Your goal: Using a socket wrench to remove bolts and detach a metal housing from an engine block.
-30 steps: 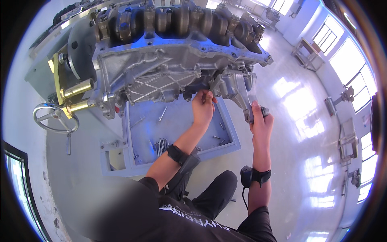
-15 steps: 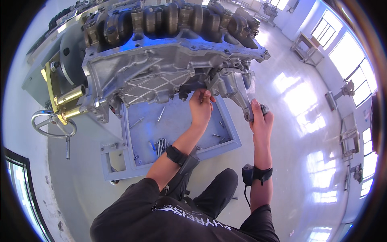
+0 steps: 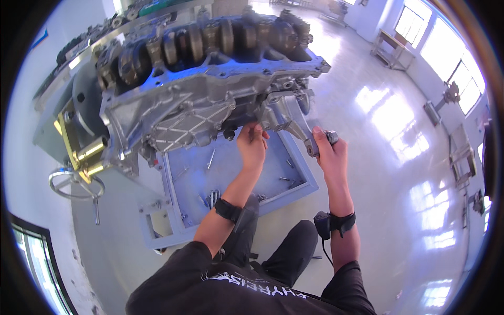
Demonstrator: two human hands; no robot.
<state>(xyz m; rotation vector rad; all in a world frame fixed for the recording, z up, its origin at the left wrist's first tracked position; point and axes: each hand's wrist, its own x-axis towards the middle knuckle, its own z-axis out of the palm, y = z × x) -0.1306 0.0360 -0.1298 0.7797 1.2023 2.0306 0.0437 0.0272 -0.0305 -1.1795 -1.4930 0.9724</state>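
An engine block (image 3: pixel 173 113) with its crankshaft (image 3: pixel 202 44) facing up fills the upper part of the view. Against its side, at the right, sits a cast metal bracket (image 3: pixel 286 118) with an arm reaching toward me. My right hand (image 3: pixel 331 155) is closed round the near end of that arm, thumb on top, beside a round bushing (image 3: pixel 332 137). Under the block's lower edge, just left of the bracket, my left hand (image 3: pixel 252 147) has its fingers pinched together. Whatever it may hold is hidden by the fingers.
Below the block is a grey tray (image 3: pixel 247 211) with loose bolts (image 3: pixel 213 198) inside. A stand with brass-coloured rods (image 3: pixel 90 149) and a handwheel (image 3: pixel 77 184) is at the left. Benches (image 3: pixel 394 50) line the wall by the windows at the right.
The whole view has tilted slightly, so block and bracket appear further left. Both hands keep their places at the bracket and under the block, with fingers still closed.
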